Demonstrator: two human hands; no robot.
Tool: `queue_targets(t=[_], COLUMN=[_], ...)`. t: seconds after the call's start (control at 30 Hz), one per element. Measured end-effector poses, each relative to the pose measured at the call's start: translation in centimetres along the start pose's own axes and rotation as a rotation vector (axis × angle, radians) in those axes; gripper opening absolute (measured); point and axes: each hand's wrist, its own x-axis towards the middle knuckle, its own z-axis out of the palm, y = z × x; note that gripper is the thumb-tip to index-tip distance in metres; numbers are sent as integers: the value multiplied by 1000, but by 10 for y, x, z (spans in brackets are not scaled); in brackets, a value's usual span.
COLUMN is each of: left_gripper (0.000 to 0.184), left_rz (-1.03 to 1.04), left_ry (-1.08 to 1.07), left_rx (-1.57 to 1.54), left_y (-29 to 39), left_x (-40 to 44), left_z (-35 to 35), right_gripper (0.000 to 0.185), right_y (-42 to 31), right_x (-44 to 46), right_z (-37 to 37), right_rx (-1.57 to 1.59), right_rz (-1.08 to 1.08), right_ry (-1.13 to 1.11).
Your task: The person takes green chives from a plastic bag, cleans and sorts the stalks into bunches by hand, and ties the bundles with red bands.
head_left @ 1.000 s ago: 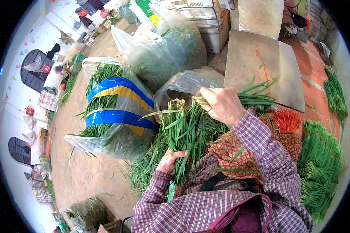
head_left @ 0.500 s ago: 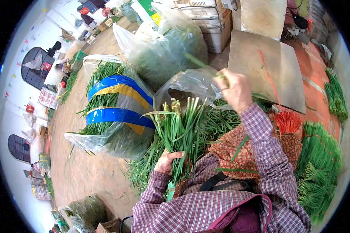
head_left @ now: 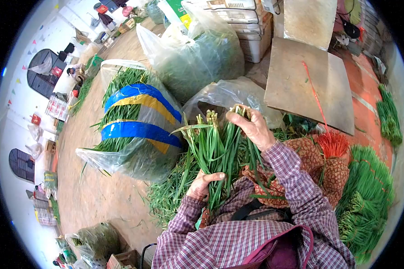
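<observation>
My left hand (head_left: pixel 204 184) is wrapped round the lower part of a bunch of long, flat-leaved green stalks (head_left: pixel 209 150), its thumb lying across the front. The bunch stands upright with its pale ends at the top. Beside those ends, my right hand (head_left: pixel 254 127) is closed on a few green stalks (head_left: pixel 242 108), thumb against the fingers. Their leaves hang down along the bunch's right side. Loose green leaves (head_left: pixel 166 197) lie heaped below and around the hands. A brown patterned cloth (head_left: pixel 296 154) covers my lap on the right.
A leaf-filled bag with blue and yellow bands (head_left: pixel 141 134) stands left. Beyond it is a large clear bag of greens (head_left: pixel 202 62). At right are a metal sheet (head_left: pixel 307 85), red ties (head_left: pixel 333 144) and tied green bundles (head_left: pixel 366 197). Another person (head_left: pixel 76 71) is far left.
My right hand has come down and left from beside the bunch to its top, bringing the stalks it holds against it. The left hand keeps its hold, thumb now more extended.
</observation>
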Motion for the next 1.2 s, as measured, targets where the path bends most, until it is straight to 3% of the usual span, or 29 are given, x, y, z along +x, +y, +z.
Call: queue_targets(t=[0.1,0.17,0.23,0.3,0.37,0.43,0.5,0.57,0.63,0.7,0.77,0.9,0.97,1.0,1.03,1.13,1.2], left_gripper=[58,53,49,44,42,40,34,31,29,27,26,28,42,45,48,52,52], left_rz=[13,6,38,24,8,-6,41,59,72,137,132,187,201,219,235,299,244], left_ry=[-37,-7,33,10,-8,-18,8,45,-135,-135,0,100,71,81,90,68,33], left_rx=[-58,-157,-130,-211,-265,-320,-234,-364,-362,-304,-141,-73,3,5,8,15,-42], left_y=[-7,-9,-21,-17,-16,-17,-18,-13,-20,-10,0,11,12,13,13,8,10], left_x=[2,5,14,12,15,16,17,14,23,19,15,8,8,7,6,7,4], left_z=[-8,-7,-18,-11,-9,-13,-21,-15,-33,-23,-16,10,16,21,26,28,21], right_gripper=[31,37,38,37,34,30,30,27,20,24,31,53,65,66,57,41,29], right_y=[21,17,12,10,5,5,4,-1,-28,-29,-32,-20,-18,-8,-17,-5,-9], right_x=[0,-2,-5,-4,-5,1,6,6,-2,-1,-5,-1,-2,3,0,4,-2], right_z=[4,-2,-8,-12,-14,-35,-65,-95,-90,-92,-69,-20,4,12,19,25,26], right_rx=[106,92,211,191,451,529,514,479,260,-207,-187,-196,-192,-227,-269,-304,-72], right_rz=[-188,-264,-110,-139,14,3,-77,-65,-146,-242,-231,11,52,-87,6,-67,72], right_ry=[161,228,262,281,309,328,364,402,556,542,371,13,-66,-66,-79,-52,-43])
